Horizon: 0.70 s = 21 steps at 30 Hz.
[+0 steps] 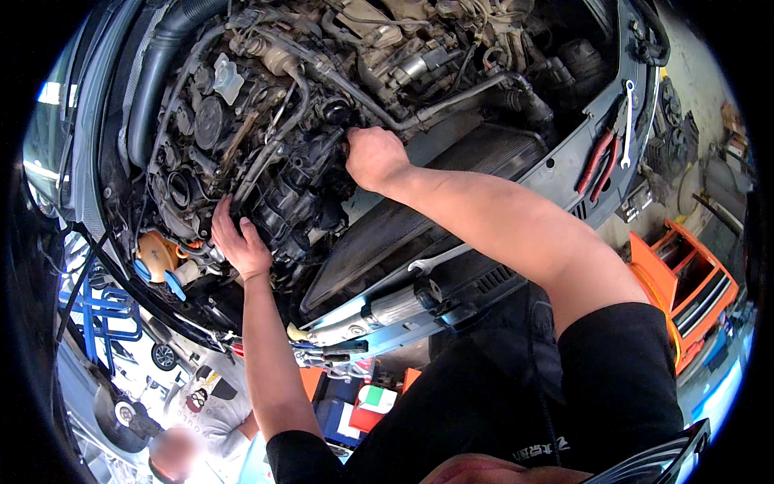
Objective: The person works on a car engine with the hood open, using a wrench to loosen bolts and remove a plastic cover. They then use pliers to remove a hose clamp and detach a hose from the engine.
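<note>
Under the raised hood I lean over a dirty car engine (278, 60). My left hand (240, 244) lies against the left end of a black moulded engine part (294, 198), its fingers stretched out and the thumb apart. At the right end of that part my right hand (376, 160) is closed in a fist beside a round black fitting (337, 111). Its fingertips are hidden, and what they grip does not show. Just in front of both hands, the dark radiator (484, 165) slants across the bay.
On the front panel lie red-handled pliers (599, 165), a wrench (628, 125), another wrench (443, 258) and a grey-black cylindrical tool (401, 306). An orange tool cart (684, 282) stands at the right. Another person (218, 403) is at the lower left. An orange-brown reservoir (157, 252) sits left of my left hand.
</note>
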{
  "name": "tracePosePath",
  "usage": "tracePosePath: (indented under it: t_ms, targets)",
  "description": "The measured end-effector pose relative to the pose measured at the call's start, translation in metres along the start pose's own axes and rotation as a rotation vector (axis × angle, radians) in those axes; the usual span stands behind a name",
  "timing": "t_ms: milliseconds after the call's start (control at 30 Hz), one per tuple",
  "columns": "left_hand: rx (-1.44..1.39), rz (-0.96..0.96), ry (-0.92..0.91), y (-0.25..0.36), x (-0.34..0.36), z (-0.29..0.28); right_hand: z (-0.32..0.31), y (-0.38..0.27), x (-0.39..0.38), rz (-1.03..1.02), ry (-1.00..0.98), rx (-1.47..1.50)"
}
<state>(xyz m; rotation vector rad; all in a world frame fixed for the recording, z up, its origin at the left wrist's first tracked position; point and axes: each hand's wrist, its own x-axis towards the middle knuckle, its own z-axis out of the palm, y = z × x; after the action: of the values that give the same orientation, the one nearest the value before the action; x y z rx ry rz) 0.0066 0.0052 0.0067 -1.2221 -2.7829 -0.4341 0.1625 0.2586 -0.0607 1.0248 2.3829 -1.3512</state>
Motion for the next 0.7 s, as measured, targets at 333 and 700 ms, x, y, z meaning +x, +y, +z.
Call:
tracePosePath:
  t_ms: [333, 700]
  targets:
    - [0.011, 0.008, -0.019, 0.0002, -0.0013, -0.0007, -0.0021, -0.001, 0.003, 0.0, -0.069, 0.044]
    - [0.025, -0.002, -0.016, 0.0002, 0.0, 0.0, 0.001, 0.0036, 0.0071, -0.06, -0.03, -0.006]
